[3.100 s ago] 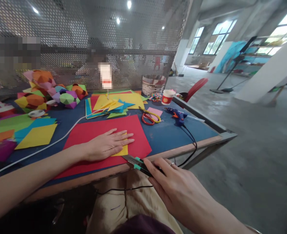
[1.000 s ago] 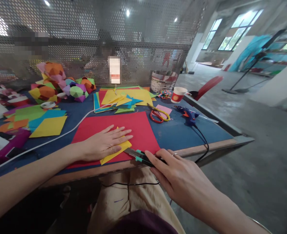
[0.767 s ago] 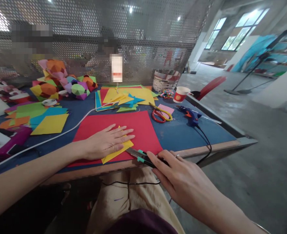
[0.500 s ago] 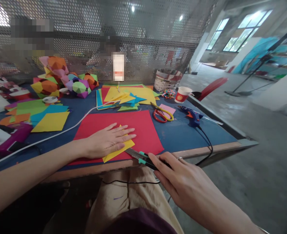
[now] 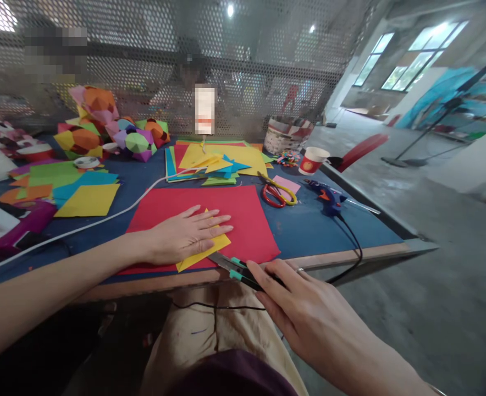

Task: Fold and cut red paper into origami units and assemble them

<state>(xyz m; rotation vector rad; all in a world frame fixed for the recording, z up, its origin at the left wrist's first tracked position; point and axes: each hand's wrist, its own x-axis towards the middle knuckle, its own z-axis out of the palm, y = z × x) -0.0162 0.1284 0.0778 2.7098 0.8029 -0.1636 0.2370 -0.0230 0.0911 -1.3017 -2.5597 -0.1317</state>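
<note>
While pinning yellow paper [image 5: 217, 242] under a flat left hand [image 5: 184, 235], gripping a cutter [image 5: 231, 267] at the paper's four o'clock in the right hand [image 5: 297, 291], apparently past folding, not yet through cutting.

- A craft workshop, set up in a plain, industrial-looking space.
- On the worktable [image 5: 317, 236]: a stack of coloured paper [image 5: 247, 159], folded paper balls [image 5: 136, 144], scissors [image 5: 273, 196] and a blue glue gun [image 5: 331, 201], all handwork supplies.
- At the worktable's near edge: a bladed tool [image 5: 237, 268] in the person's right hand [image 5: 298, 294].
- Behind the worktable: a perforated metal screen [image 5: 259, 44], blurred figures [image 5: 191, 69] showing through it.
- Right of the worktable: a grey concrete floor [image 5: 453, 313] and a red chair [image 5: 364, 151].
- Beyond the worktable, far to its right: large windows [image 5: 412, 66] and laden shelves [image 5: 484, 113].
</note>
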